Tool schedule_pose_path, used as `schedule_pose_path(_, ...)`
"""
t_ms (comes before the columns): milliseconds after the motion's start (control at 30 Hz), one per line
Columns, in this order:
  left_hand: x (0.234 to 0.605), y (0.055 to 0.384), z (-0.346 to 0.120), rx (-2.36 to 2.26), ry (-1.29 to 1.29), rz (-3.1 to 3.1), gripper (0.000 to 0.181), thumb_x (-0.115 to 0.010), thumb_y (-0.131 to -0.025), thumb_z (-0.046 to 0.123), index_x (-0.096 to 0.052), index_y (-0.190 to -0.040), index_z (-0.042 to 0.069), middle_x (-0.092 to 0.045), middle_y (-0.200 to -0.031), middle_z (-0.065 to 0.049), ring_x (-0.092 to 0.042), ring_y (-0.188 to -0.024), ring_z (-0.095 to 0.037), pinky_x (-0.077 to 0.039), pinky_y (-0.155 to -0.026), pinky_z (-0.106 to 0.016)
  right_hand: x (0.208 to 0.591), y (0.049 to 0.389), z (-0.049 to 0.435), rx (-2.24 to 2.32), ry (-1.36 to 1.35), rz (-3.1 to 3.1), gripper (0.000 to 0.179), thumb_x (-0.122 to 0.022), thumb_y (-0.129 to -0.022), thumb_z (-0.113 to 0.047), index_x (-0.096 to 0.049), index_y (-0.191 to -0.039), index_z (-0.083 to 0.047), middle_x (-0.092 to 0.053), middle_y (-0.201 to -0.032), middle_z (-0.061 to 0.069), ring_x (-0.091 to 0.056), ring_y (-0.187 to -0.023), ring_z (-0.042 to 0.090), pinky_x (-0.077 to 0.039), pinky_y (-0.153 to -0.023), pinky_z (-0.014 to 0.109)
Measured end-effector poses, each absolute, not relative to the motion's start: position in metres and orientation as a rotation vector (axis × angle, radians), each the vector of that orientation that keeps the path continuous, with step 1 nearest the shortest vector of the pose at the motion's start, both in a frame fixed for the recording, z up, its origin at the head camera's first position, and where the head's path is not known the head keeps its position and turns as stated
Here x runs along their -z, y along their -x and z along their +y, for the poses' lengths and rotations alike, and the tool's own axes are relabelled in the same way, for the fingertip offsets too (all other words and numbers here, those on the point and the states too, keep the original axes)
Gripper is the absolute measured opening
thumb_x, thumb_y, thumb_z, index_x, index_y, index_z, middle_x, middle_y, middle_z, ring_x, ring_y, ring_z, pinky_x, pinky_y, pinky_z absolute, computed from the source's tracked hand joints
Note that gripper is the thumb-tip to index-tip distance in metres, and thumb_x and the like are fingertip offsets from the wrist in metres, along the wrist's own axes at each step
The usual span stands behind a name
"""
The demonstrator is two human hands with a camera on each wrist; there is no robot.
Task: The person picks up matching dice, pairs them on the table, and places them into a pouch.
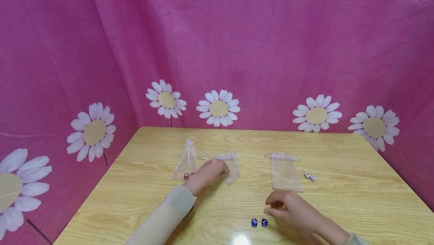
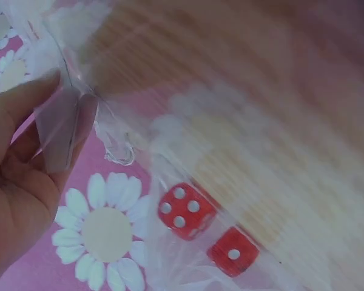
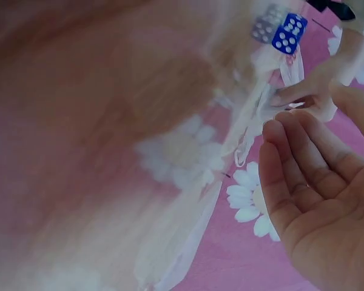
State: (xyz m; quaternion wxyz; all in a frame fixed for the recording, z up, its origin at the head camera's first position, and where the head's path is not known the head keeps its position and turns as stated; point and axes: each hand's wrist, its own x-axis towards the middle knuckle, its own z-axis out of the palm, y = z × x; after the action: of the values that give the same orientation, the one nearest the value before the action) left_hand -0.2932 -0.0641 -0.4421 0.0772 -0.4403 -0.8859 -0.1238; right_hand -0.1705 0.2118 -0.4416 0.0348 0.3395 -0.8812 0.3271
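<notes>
My left hand [image 1: 211, 172] is at the middle sheer drawstring bag [image 1: 232, 169], its thumb and fingers pinching the thin fabric in the left wrist view. Just left of that hand lies another sheer bag [image 1: 188, 158], with two red dice [image 2: 187, 211] at its lower end, one partly hidden by the hand in the head view. My right hand [image 1: 288, 208] hovers with loosely bent fingers and holds nothing. Beside its fingertips, two blue dice [image 1: 259, 222] sit on the table. A third sheer bag [image 1: 286, 173] lies flat beyond the right hand.
Two white dice [image 1: 310, 177] lie right of the third bag. The wooden table [image 1: 342, 207] meets a pink curtain [image 1: 257, 49] printed with white daisies at its back and sides.
</notes>
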Motion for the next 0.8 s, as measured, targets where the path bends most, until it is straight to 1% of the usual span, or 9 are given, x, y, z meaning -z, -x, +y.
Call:
schedule_pose_path(67, 0.442, 0.291, -0.063, 0.377, 1.316, -2.625, 0.026, -0.062, -0.086, -0.008, -0.065, -0.066, 0.009, -0.066, -0.072, 0.002, -0.051, -0.070, -0.006, -0.038, -0.063, -0.015, 0.442, 0.173, 0.213, -1.030, -1.007, -2.690, 0.011, -0.070, -0.090, -0.023, -0.071, -0.089, -0.012, -0.067, -0.079, -0.011, -0.054, -0.072, -0.009, -0.051, -0.059, 0.017)
schedule_pose_path(200, 0.440, 0.286, -0.060, 0.404, 1.277, -2.583, 0.026, -0.057, -0.082, -0.013, -0.063, -0.066, 0.006, -0.066, -0.071, -0.001, -0.047, -0.070, -0.007, -0.033, -0.062, -0.015, 0.441, 0.177, 0.215, -1.062, -0.933, -2.702, 0.010, -0.071, -0.089, -0.022, -0.072, -0.089, -0.012, -0.069, -0.078, -0.010, -0.055, -0.071, -0.009, -0.050, -0.059, 0.017)
schedule_pose_path(233, 0.439, 0.285, -0.060, 0.458, 1.252, -2.597, 0.025, -0.057, -0.083, -0.013, -0.066, -0.068, 0.006, -0.067, -0.072, -0.002, -0.048, -0.071, -0.008, -0.033, -0.062, -0.015, 0.440, 0.178, 0.215, -1.088, -0.915, -2.721, 0.011, -0.071, -0.089, -0.022, -0.072, -0.090, -0.012, -0.069, -0.078, -0.009, -0.055, -0.071, -0.009, -0.051, -0.060, 0.017)
schedule_pose_path(300, 0.438, 0.281, -0.059, 0.514, 1.200, -2.612, 0.025, -0.057, -0.085, -0.012, -0.070, -0.073, 0.006, -0.069, -0.077, -0.003, -0.052, -0.073, -0.008, -0.037, -0.063, -0.014, 0.438, 0.179, 0.215, -1.141, -0.880, -2.753, 0.013, -0.070, -0.090, -0.024, -0.072, -0.091, -0.011, -0.070, -0.079, -0.008, -0.056, -0.071, -0.008, -0.051, -0.061, 0.018)
schedule_pose_path(400, 0.435, 0.275, -0.059, 0.518, 1.132, -2.599, 0.022, -0.060, -0.089, -0.006, -0.077, -0.090, 0.009, -0.075, -0.092, -0.004, -0.065, -0.087, -0.012, -0.052, -0.075, -0.018, 0.436, 0.181, 0.214, -1.221, -0.836, -2.788, 0.016, -0.069, -0.091, -0.026, -0.073, -0.093, -0.011, -0.071, -0.082, -0.005, -0.058, -0.072, -0.006, -0.053, -0.063, 0.019)
schedule_pose_path(467, 0.433, 0.271, -0.058, 0.437, 1.118, -2.557, 0.020, -0.063, -0.090, -0.002, -0.077, -0.096, 0.011, -0.076, -0.099, -0.003, -0.069, -0.094, -0.015, -0.057, -0.081, -0.023, 0.436, 0.183, 0.214, -1.255, -0.808, -2.794, 0.016, -0.068, -0.092, -0.027, -0.073, -0.093, -0.011, -0.072, -0.082, -0.005, -0.059, -0.073, -0.006, -0.053, -0.064, 0.019)
schedule_pose_path(533, 0.432, 0.268, -0.056, 0.360, 1.114, -2.505, 0.018, -0.066, -0.090, 0.001, -0.076, -0.101, 0.012, -0.076, -0.102, -0.002, -0.070, -0.098, -0.016, -0.058, -0.084, -0.025, 0.436, 0.184, 0.214, -1.286, -0.776, -2.799, 0.016, -0.068, -0.092, -0.027, -0.073, -0.094, -0.012, -0.072, -0.083, -0.004, -0.059, -0.074, -0.005, -0.054, -0.065, 0.020)
schedule_pose_path(633, 0.431, 0.263, -0.054, 0.273, 1.113, -2.434, 0.019, -0.069, -0.088, 0.003, -0.076, -0.101, 0.014, -0.075, -0.101, 0.001, -0.070, -0.096, -0.013, -0.058, -0.083, -0.022, 0.436, 0.186, 0.214, -1.325, -0.742, -2.804, 0.017, -0.068, -0.092, -0.028, -0.073, -0.094, -0.012, -0.072, -0.085, -0.003, -0.060, -0.075, -0.006, -0.054, -0.066, 0.020)
schedule_pose_path(800, 0.432, 0.255, -0.051, 0.269, 1.102, -2.367, 0.019, -0.071, -0.087, 0.004, -0.075, -0.102, 0.014, -0.075, -0.101, 0.001, -0.069, -0.094, -0.012, -0.057, -0.081, -0.019, 0.438, 0.188, 0.214, -1.365, -0.720, -2.807, 0.020, -0.067, -0.093, -0.029, -0.073, -0.096, -0.010, -0.072, -0.085, -0.003, -0.060, -0.075, -0.005, -0.054, -0.067, 0.020)
